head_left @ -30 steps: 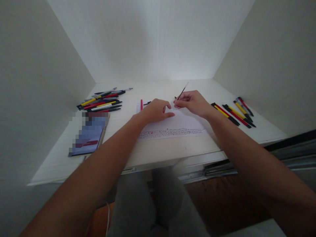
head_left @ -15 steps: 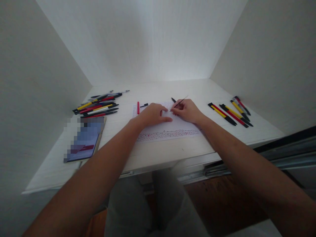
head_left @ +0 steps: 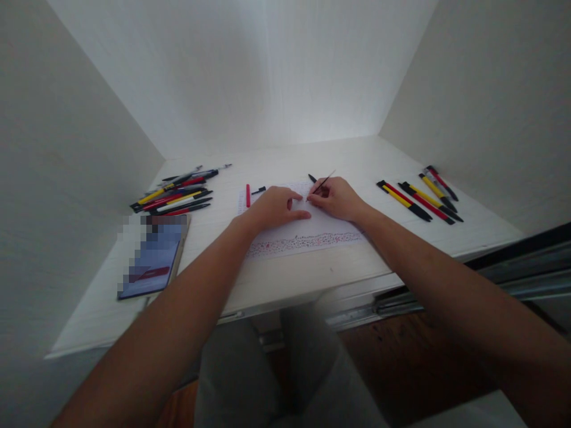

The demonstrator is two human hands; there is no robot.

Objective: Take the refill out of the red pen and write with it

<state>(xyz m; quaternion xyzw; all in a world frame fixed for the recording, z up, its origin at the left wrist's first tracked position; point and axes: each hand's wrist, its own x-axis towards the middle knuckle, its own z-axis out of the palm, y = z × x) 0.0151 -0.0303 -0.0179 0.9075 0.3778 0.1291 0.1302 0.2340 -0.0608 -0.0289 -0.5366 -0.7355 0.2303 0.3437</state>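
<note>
While our left hand presses flat on the paper sheet mid-bench, our right hand pinches a thin pen refill, tip on the sheet. We judge it mid-scribble; next needs light, steady pressure.

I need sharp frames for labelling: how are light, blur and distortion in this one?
Head view: brightest on the back wall, dim on the forearms; wide-angle bends the table edge; tablet screen pixelated; pen refill in the right hand thin but legible.
</note>
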